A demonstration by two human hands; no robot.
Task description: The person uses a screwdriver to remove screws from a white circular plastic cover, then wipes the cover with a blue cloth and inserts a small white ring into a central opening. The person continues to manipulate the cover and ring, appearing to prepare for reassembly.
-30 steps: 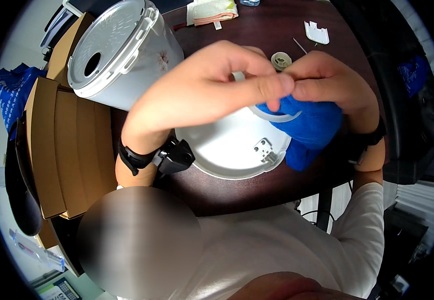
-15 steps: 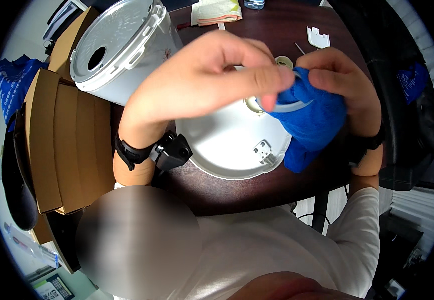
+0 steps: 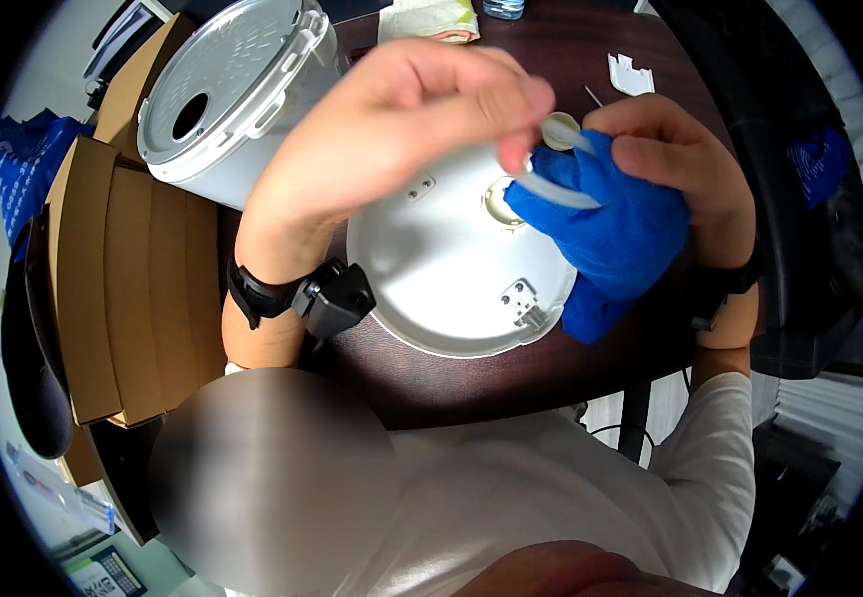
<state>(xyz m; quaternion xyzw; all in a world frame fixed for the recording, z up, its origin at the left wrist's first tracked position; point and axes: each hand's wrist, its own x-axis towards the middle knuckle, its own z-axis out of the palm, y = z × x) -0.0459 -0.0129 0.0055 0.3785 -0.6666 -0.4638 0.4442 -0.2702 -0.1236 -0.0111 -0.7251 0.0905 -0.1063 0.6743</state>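
Between hands: I'm seeing a translucent ring gasket [image 3: 554, 189] being stretched across, pale and thin, partly lying over the cloth.
Left hand: left hand [image 3: 406, 124] is hovering above the white disc, fingers curled together, thumb and fingertips [image 3: 519, 149] pinching one end of the gasket.
Right hand: right hand [image 3: 665, 154] is closing on a blue cloth [image 3: 615, 234], thumb pressing the cloth from above, fingers wrapped behind it; the gasket's other end is running in under this grip.
Blue cloth: bunching under the right hand, hanging down past its palm, its lower fold touching the disc's rim.
Under both hands: round white lid plate [image 3: 451, 274] is lying flat on the dark brown table [image 3: 471, 383], small metal clip near its edge closest to me.
Left of left hand: white cooker body [image 3: 227, 95] is sitting tilted, its ribbed top with a dark round hole facing up.
Beyond right hand: small white plastic piece [image 3: 630, 75] is lying on the table, well apart from the cloth.
Left wrist: black strap with a boxy black device [image 3: 337, 298] is showing.
Far left: cardboard boxes [image 3: 113, 249] are stacking beside the table.
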